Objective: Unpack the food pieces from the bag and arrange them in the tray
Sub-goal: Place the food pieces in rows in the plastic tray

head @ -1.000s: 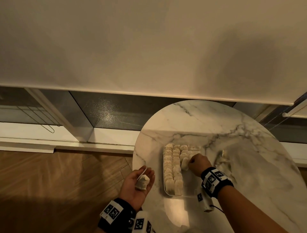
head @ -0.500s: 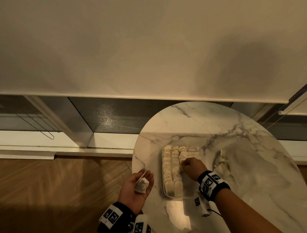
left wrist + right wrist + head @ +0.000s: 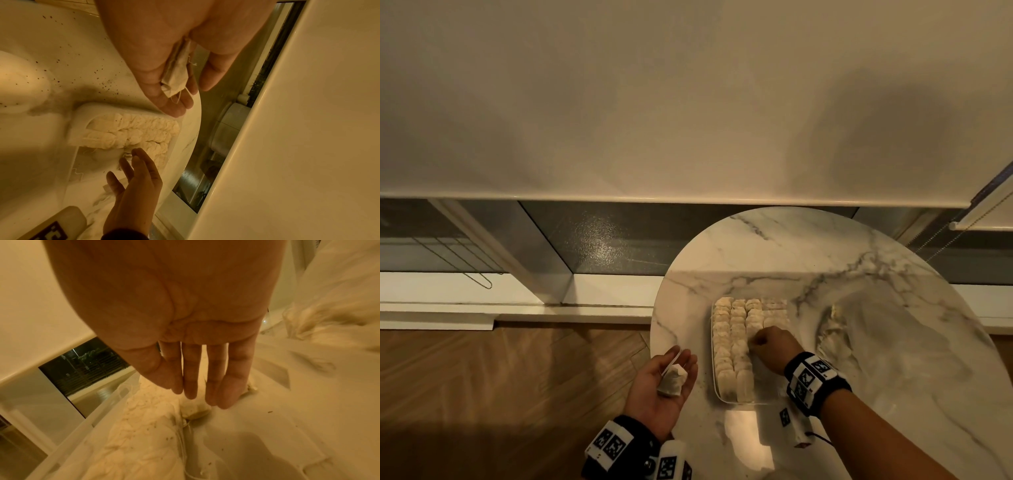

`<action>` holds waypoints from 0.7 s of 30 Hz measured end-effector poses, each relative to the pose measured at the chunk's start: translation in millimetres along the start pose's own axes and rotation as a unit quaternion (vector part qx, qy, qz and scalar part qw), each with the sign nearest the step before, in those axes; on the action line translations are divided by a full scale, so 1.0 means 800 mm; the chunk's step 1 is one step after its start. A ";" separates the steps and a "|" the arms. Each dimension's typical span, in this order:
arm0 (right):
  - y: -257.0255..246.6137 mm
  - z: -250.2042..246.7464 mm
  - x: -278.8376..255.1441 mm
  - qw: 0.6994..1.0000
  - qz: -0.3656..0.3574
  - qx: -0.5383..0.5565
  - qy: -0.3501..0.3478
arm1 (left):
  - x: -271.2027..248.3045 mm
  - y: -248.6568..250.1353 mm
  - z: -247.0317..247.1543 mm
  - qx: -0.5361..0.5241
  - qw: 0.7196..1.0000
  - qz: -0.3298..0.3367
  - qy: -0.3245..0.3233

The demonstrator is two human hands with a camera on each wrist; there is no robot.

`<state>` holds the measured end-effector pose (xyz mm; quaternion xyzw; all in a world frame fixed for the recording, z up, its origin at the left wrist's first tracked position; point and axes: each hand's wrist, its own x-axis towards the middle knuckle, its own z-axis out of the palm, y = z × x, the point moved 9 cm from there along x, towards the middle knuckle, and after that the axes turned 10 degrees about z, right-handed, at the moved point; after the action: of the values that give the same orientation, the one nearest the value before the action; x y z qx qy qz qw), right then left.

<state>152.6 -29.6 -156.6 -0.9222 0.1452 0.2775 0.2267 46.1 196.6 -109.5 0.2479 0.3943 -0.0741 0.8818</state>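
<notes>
A person's left hand (image 3: 661,383) lies palm up off the marble table's (image 3: 893,342) near-left edge, fingers relaxed, cradling one food piece (image 3: 672,379). The right hand (image 3: 770,346), fingers straight, reaches into the clear tray (image 3: 717,394) beside rows of packed pieces (image 3: 732,329); the bag (image 3: 835,329) lies right.

Both forearms bare, no sleeves. Left wrist band (image 3: 619,445): black, white square-coded marker tags. Right wrist band (image 3: 813,380): same type; white tagged block (image 3: 792,428) underneath, thin dark cable trailing.
</notes>
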 end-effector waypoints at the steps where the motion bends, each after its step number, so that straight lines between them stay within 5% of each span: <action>1: 0.000 -0.003 -0.005 1.000 -0.005 0.007 0.006 | -0.001 -0.001 0.002 0.002 1.000 0.000 -0.001; 7: -0.019 -0.034 -0.073 0.986 -0.089 0.132 0.058 | -0.010 -0.019 0.021 0.008 1.000 -0.002 -0.020; 15: -0.092 -0.057 -0.192 0.941 -0.304 0.148 0.001 | -0.020 -0.054 0.056 0.035 0.998 -0.025 -0.043; 21: -0.077 -0.057 -0.202 0.938 -0.318 0.120 0.061 | -0.029 -0.076 0.070 0.066 0.996 -0.037 -0.053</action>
<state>67.1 23.2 -8.9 -0.9011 -0.1102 0.1146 0.4034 47.9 115.0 -83.9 0.2863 0.3506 -0.1455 0.8797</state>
